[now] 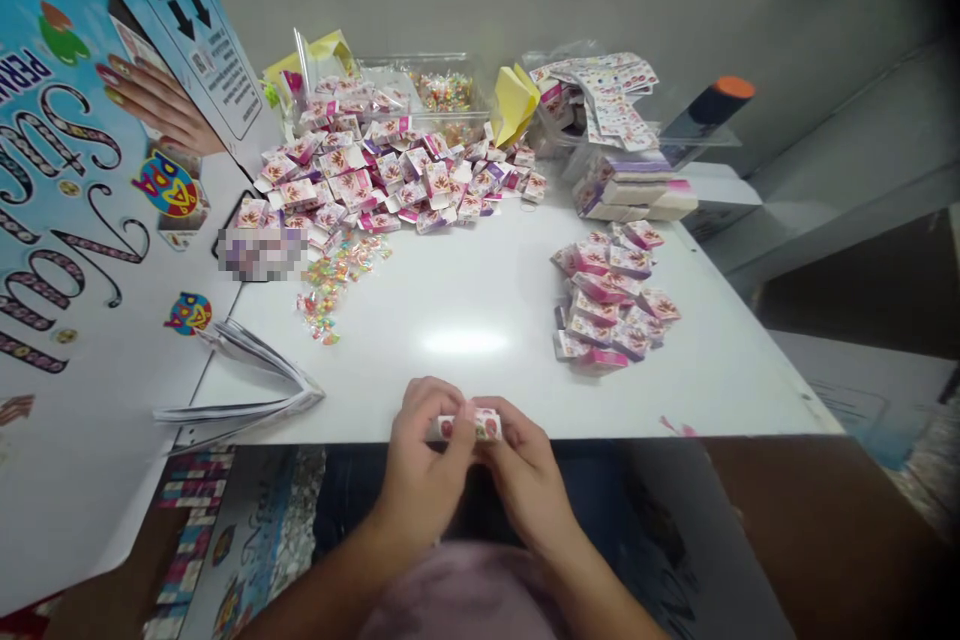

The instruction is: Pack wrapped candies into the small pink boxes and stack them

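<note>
Both my hands meet at the front edge of the white table [465,310]. Between them is a small white roll or folded strip [489,426] with red and green round prints. My left hand [429,450] has its fingers wrapped round the strip's left part, the thumb lying over it. At the strip's right end, the fingers and thumb of my right hand [525,465] are closed on it. Small pink-and-white boxes [607,295] lie grouped on the right of the table. Tiny colourful packets [330,285] lie scattered at the left.
A large heap of small boxes [360,180] covers the table's back left, before a clear tray [450,90]. Printed sheets [611,90], stacked boxes [630,190] and an orange-capped tube [709,115] stand back right. A booklet [255,390] and big printed carton [97,270] are left.
</note>
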A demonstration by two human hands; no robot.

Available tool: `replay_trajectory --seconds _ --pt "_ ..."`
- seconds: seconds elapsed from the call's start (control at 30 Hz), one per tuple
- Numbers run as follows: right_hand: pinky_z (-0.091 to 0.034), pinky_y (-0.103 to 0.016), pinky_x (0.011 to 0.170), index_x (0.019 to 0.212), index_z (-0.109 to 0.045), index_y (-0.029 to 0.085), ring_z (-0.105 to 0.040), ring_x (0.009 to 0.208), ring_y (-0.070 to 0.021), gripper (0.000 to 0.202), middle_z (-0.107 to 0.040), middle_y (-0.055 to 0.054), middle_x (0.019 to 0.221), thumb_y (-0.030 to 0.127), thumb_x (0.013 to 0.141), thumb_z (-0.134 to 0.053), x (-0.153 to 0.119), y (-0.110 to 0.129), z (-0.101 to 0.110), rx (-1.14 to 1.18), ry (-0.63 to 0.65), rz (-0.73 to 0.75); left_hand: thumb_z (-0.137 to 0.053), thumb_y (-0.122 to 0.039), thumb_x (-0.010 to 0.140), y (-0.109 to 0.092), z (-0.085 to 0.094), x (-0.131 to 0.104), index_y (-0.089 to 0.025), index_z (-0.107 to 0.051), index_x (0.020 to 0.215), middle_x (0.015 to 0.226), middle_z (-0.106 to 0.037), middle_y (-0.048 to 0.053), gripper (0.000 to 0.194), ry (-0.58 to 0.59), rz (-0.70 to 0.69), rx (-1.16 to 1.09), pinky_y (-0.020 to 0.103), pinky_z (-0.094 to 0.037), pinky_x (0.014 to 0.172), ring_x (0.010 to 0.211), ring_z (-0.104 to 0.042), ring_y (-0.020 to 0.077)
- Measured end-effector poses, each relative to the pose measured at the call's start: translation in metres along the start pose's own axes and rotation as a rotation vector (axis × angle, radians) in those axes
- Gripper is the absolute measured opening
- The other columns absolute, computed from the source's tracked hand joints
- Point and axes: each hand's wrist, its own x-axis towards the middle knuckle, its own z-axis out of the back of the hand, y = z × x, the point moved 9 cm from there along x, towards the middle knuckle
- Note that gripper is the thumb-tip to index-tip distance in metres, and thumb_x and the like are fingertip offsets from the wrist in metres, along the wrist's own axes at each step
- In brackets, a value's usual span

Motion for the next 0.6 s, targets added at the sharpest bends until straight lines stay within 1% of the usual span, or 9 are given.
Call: replay_trajectory --seconds 0.07,0.1,0.17,0.23,0.3,0.37,0.47,0.53,0.6 --pt "-0.059 -0.035 0.073 0.109 -0.061 0.022 -0.071 0.082 -0.0215 0.041 -0.072 -0.007 0.095 0.054 0.084 -0.067 0.002 0.008 -0.004 0.07 0.093 0.02 -0.063 -0.038 0.087 0.005 0.005 0.0 -0.02 -0.059 0.084 0.101 -0.06 0.007 0.019 -0.058 0.001 0.014 0.026 -0.052 0.069 0.091 -0.06 0.019" --pt "-0.059 -0.036 0.077 0.111 -0.06 0.022 -0.071 0.087 -0.0221 0.043 -0.072 -0.007 0.099 0.053 0.083 -0.069 0.003 0.012 -0.007 0.077 0.148 0.021 -0.066 -0.037 0.085 0.01 0.009 0.0 -0.022 -0.057 0.095 0.104 -0.061 0.006 0.02 -0.097 0.025 -0.011 0.026 -0.052 0.07 0.091 -0.061 0.018" --pt "-0.059 -0.035 0.076 0.114 -0.058 0.022 -0.072 0.081 -0.0202 0.04 -0.073 -0.006 0.092 0.051 0.087 -0.066 0.004 0.017 -0.01 0.032 0.217 0.016 -0.069 -0.04 0.083 0.024 0.007 0.001 -0.023 -0.051 0.102 0.09 -0.062 0.001 0.03 -0.102 0.107 -0.095 0.023 -0.05 0.061 0.072 -0.061 0.0135" --pt "-0.058 -0.031 0.064 0.115 -0.057 0.02 -0.069 0.063 -0.0167 0.034 -0.071 -0.002 0.073 0.047 0.094 -0.058 0.007 0.021 -0.01 -0.078 0.227 0.018 -0.064 -0.047 0.086 0.036 -0.004 0.003 -0.022 -0.049 0.09 0.064 -0.054 -0.006 0.029 -0.001 0.191 -0.162 0.021 -0.043 0.046 0.047 -0.051 0.0099" --pt "-0.053 -0.027 0.052 0.118 -0.057 0.018 -0.063 0.048 -0.0144 0.033 -0.064 0.003 0.058 0.043 0.099 -0.047 0.011 0.023 -0.011 -0.216 0.22 0.044 -0.057 -0.051 0.089 0.042 -0.01 0.006 -0.022 -0.048 0.077 0.051 -0.046 -0.008 0.033 0.076 0.213 -0.157 0.022 -0.038 0.042 0.039 -0.043 0.0096" --pt "-0.049 -0.025 0.046 0.121 -0.059 0.018 -0.057 0.042 -0.0131 0.033 -0.058 0.005 0.05 0.038 0.101 -0.042 0.015 0.03 -0.008 -0.369 0.172 0.147 -0.056 -0.048 0.09 0.037 -0.003 0.011 -0.02 -0.053 0.075 0.057 -0.055 -0.004 0.032 0.062 0.142 -0.056 0.024 -0.045 0.054 0.052 -0.054 0.0128" --pt "-0.052 -0.027 0.052 0.121 -0.061 0.02 -0.055 0.043 -0.0123 0.03 -0.061 0.003 0.058 0.024 0.099 -0.041 0.022 0.051 0.007 -0.615 -0.042 0.448 -0.056 -0.042 0.092 0.021 0.019 0.021 -0.019 -0.061 0.077 0.075 -0.066 0.002 0.028 -0.025 0.025 0.15 0.027 -0.046 0.072 0.073 -0.061 0.0163" --pt "-0.056 -0.031 0.061 0.115 -0.064 0.021 -0.061 0.053 -0.0131 0.031 -0.07 -0.005 0.081 0.015 0.095 -0.041 0.031 0.064 0.014 -0.736 -0.167 0.632 -0.055 -0.04 0.093 0.007 0.035 0.025 -0.019 -0.062 0.079 0.077 -0.067 0.002 0.026 -0.106 -0.022 0.218 0.028 -0.046 0.074 0.073 -0.061 0.0169" --pt "-0.059 -0.035 0.071 0.11 -0.065 0.018 -0.07 0.075 -0.0174 0.034 -0.069 -0.014 0.112 0.009 0.091 -0.039 0.049 0.068 0.01 -0.829 -0.187 0.715 -0.055 -0.038 0.092 -0.011 0.048 0.025 -0.02 -0.061 0.079 0.076 -0.066 0.002 0.023 -0.189 -0.08 0.242 0.029 -0.046 0.074 0.071 -0.06 0.0171"
